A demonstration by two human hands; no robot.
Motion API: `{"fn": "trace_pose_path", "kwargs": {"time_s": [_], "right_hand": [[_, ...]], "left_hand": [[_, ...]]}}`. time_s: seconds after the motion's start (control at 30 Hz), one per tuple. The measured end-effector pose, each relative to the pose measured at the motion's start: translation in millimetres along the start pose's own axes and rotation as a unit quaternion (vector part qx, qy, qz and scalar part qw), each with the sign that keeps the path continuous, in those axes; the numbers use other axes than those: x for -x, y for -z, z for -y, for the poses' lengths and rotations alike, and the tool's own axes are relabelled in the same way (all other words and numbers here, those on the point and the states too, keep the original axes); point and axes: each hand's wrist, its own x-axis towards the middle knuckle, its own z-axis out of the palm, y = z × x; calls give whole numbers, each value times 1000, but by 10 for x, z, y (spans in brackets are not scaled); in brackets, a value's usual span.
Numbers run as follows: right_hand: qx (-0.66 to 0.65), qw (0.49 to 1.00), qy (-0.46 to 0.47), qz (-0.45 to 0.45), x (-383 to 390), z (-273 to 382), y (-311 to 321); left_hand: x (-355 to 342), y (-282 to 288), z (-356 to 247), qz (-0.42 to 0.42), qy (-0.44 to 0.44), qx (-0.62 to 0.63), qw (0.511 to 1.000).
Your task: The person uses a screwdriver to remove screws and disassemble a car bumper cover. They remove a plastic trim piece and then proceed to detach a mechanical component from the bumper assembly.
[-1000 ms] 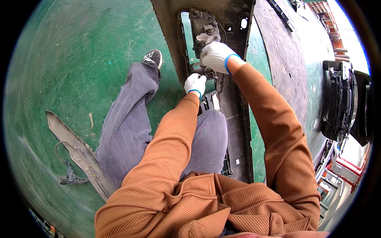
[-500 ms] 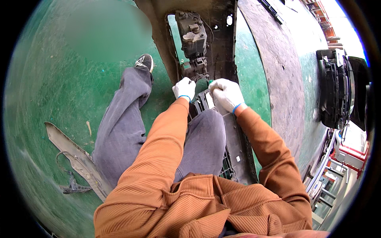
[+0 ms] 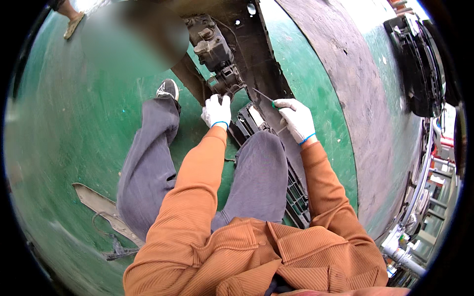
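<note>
Gloved in white, my left hand (image 3: 216, 112) has its fingers curled at the near end of a dirty black plastic housing (image 3: 211, 48), which sits on the inner side of a large dark car-body panel (image 3: 256, 69). My right hand (image 3: 297, 118), in a white glove too, is closed around a screwdriver (image 3: 273, 102) with a green handle. Its thin shaft points up and left toward the housing, and the tip appears close to the panel; contact cannot be made out. Below my hands, a black slatted grille piece (image 3: 295, 190) lies partly hidden under my knee.
A beige trim strip (image 3: 106, 207) lies on the green floor (image 3: 64, 138) at left. At the right, beyond a grey mat (image 3: 353, 93), stand black car parts (image 3: 417, 66) and a metal rack (image 3: 434, 207). Another person's foot (image 3: 74, 25) shows at upper left.
The view has turned, so the panel now slants to the upper left. My right hand has drawn away from my left, and the screwdriver shaft now shows. Another person's foot has come into view.
</note>
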Motion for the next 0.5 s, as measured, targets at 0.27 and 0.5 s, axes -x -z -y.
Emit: {"fn": "trace_pose_path", "kwargs": {"time_s": [0.27,0.5], "right_hand": [[-88,996,-11,25,-130,31,38],[62,977,191,-75,188,-69,-681]], "left_hand": [[79,98,-179,-65,16,17,998],[90,-36,-274,79,-3,236,969]]}}
